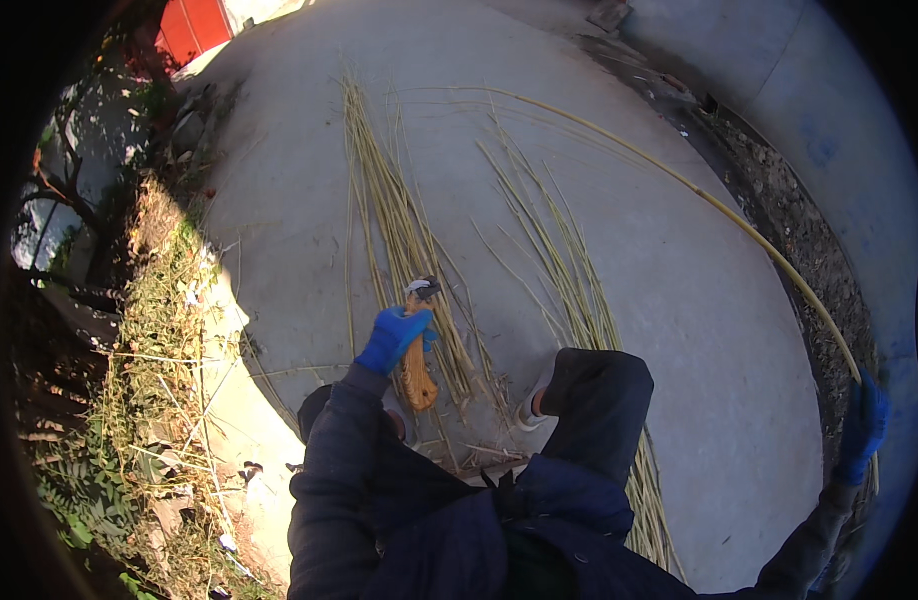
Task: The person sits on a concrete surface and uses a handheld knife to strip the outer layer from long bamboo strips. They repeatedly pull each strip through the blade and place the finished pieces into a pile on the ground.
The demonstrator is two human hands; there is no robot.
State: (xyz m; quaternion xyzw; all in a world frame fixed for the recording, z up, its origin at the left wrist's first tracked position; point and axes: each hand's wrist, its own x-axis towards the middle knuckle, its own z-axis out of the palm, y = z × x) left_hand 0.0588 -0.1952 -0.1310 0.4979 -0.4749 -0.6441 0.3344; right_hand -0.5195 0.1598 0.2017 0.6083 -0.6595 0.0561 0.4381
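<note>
My left hand (393,336), in a blue glove, grips a tool with a tan wooden handle (415,378); its short head points away from me over a bundle of thin yellow-green stalks (394,215) lying on the concrete. My right hand (863,424), also in a blue glove, is stretched far to the right and holds one long yellow-green cane (719,212) that arcs across the concrete toward the far middle. A second spread of thin stalks (569,275) lies between my hands, running under my raised knee (601,392).
Pale concrete ground (279,200) fills the middle. Dry grass, weeds and leaf litter (159,330) border it on the left. A strip of dark soil (794,225) runs along the right beside a pale wall (839,90). A red panel (191,28) stands far back left.
</note>
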